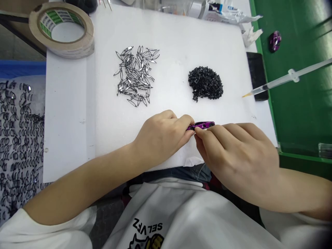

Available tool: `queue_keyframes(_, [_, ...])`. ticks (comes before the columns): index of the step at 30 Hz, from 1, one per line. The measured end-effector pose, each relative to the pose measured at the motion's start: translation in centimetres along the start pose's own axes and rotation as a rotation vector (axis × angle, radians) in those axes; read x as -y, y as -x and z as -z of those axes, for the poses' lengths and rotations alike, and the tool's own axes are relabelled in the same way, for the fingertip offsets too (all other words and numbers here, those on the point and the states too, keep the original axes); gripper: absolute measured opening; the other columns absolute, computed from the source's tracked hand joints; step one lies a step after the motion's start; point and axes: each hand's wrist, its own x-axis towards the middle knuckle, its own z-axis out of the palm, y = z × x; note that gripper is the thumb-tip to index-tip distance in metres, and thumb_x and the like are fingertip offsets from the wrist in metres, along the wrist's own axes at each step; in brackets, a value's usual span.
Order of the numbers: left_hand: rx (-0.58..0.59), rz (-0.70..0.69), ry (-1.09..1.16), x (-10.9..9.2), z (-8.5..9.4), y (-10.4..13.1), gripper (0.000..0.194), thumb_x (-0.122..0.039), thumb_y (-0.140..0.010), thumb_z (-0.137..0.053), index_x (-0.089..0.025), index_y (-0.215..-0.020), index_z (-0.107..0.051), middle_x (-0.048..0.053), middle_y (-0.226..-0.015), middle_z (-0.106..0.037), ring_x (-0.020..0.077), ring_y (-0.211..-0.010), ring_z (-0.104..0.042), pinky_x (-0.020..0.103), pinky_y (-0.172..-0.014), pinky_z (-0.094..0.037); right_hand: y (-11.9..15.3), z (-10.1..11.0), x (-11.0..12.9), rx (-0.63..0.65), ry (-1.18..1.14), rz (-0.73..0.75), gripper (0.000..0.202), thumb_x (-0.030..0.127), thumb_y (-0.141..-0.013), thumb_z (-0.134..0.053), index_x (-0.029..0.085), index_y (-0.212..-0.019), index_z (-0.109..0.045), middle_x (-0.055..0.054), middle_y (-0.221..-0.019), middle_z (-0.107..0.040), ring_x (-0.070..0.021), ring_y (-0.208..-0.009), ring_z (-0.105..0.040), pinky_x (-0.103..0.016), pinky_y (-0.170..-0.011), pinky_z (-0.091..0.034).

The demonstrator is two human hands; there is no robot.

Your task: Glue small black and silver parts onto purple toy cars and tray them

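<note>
Between my two hands, just above the near edge of the white foam sheet (171,38), is a small purple toy car (204,125) with black wheels. My left hand (163,136) pinches one end of it between thumb and forefinger. At the car's near side, the thumb and forefinger of my right hand (238,159) press together; whether a small part sits in them is hidden. Beyond my left hand lies a loose pile of thin, pointed oval pieces with black outlines (136,76). A heap of tiny black parts (206,83) is beyond the car.
A wide roll of tape (89,38) stands at the back left. A syringe with a yellow tip (275,83) lies at the right over a dark phone-like slab (255,65). Another purple car body (275,41) rests on the green surface (298,114). Rows of dark pieces (20,145) are at far left.
</note>
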Motion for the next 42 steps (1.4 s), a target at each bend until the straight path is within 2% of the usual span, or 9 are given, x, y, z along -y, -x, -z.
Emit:
queue_keyframes(3, [-0.005,0.007,-0.005,0.0,0.0,0.0,0.023,-0.031,-0.090,-0.046,-0.015,-0.097,-0.062,0.002,-0.073,-0.066,0.0158,-0.073,-0.060,0.025,-0.061,-0.046,-0.1,0.1,0.1,0.022,0.020,-0.008,0.020,0.013,-0.072,-0.064,0.016,-0.057,-0.052,0.000,-0.048,-0.046,-0.0139,-0.048,-0.042,-0.031,-0.048,-0.031])
queue_keyframes(8, [0.018,0.025,0.032,-0.1,0.2,0.0,0.022,-0.030,-0.089,-0.046,-0.016,-0.098,-0.061,0.002,-0.074,-0.066,0.0163,-0.075,-0.060,0.026,-0.063,-0.046,0.6,-0.9,-0.8,-0.037,-0.146,-0.061,0.003,0.016,-0.076,-0.063,0.013,-0.076,-0.064,-0.003,-0.062,-0.061,-0.0161,-0.057,-0.052,-0.032,-0.052,-0.037])
queue_keyframes(13, [0.000,0.030,0.056,-0.1,0.2,0.0,0.020,-0.027,-0.087,-0.049,-0.015,-0.097,-0.061,0.002,-0.076,-0.068,0.0167,-0.075,-0.060,0.027,-0.065,-0.047,1.8,-2.6,-1.5,-0.118,-0.452,-0.233,0.011,0.016,-0.079,-0.062,0.016,-0.090,-0.064,-0.001,-0.071,-0.065,-0.0131,-0.064,-0.056,-0.028,-0.059,-0.045])
queue_keyframes(18, [-0.035,-0.022,0.031,-0.1,0.3,-0.2,0.017,-0.025,-0.086,-0.052,-0.015,-0.096,-0.061,0.000,-0.077,-0.068,0.0145,-0.070,-0.061,0.026,-0.063,-0.047,2.2,-4.2,-1.4,-0.257,-0.640,-0.362,0.014,0.015,-0.079,-0.061,0.018,-0.092,-0.061,-0.005,-0.082,-0.063,-0.0146,-0.078,-0.058,-0.029,-0.069,-0.048])
queue_keyframes(21, [-0.097,-0.070,-0.037,0.0,0.4,-0.2,0.013,-0.022,-0.086,-0.051,-0.016,-0.093,-0.061,-0.002,-0.072,-0.067,0.0118,-0.062,-0.060,0.024,-0.057,-0.045,2.0,-4.7,-1.3,-0.270,-0.722,-0.441,0.012,0.016,-0.080,-0.060,0.019,-0.091,-0.058,-0.004,-0.084,-0.062,-0.0154,-0.082,-0.058,-0.032,-0.073,-0.048])
queue_keyframes(25, [-0.140,-0.181,-0.102,0.1,0.7,-0.2,0.011,-0.018,-0.087,-0.051,-0.017,-0.090,-0.061,-0.003,-0.068,-0.067,0.0114,-0.063,-0.062,0.022,-0.058,-0.047,2.0,-5.2,-1.1,-0.328,-0.695,-0.369,0.012,0.014,-0.078,-0.061,0.019,-0.088,-0.058,-0.005,-0.084,-0.061,-0.0160,-0.082,-0.056,-0.033,-0.073,-0.047])
queue_keyframes(30, [-0.137,-0.248,-0.115,0.2,0.9,-0.3,0.009,-0.015,-0.084,-0.056,-0.016,-0.090,-0.062,-0.003,-0.073,-0.069,0.0127,-0.066,-0.063,0.024,-0.061,-0.049,2.4,-5.7,-1.2,-0.386,-0.653,-0.290,0.017,0.010,-0.075,-0.062,0.019,-0.090,-0.059,-0.005,-0.083,-0.060,-0.0146,-0.078,-0.054,-0.031,-0.069,-0.047])
queue_keyframes(36, [-0.110,-0.245,-0.126,0.1,1.1,-0.4,0.010,-0.014,-0.083,-0.056,-0.016,-0.091,-0.061,-0.003,-0.078,-0.070,0.0129,-0.070,-0.064,0.025,-0.063,-0.051,2.5,-5.9,-1.3,-0.374,-0.547,-0.255,0.019,0.009,-0.076,-0.059,0.021,-0.091,-0.059,-0.005,-0.083,-0.061,-0.0145,-0.078,-0.053,-0.031,-0.068,-0.047])
queue_keyframes(42, [-0.100,-0.259,-0.096,0.2,1.0,-0.3,0.012,-0.013,-0.084,-0.055,-0.016,-0.094,-0.061,-0.002,-0.084,-0.071,0.0127,-0.074,-0.065,0.024,-0.066,-0.052,2.4,-5.8,-1.2,-0.419,-0.445,-0.210,0.019,0.008,-0.076,-0.058,0.022,-0.089,-0.060,-0.004,-0.081,-0.061,-0.0137,-0.074,-0.053,-0.029,-0.066,-0.048])
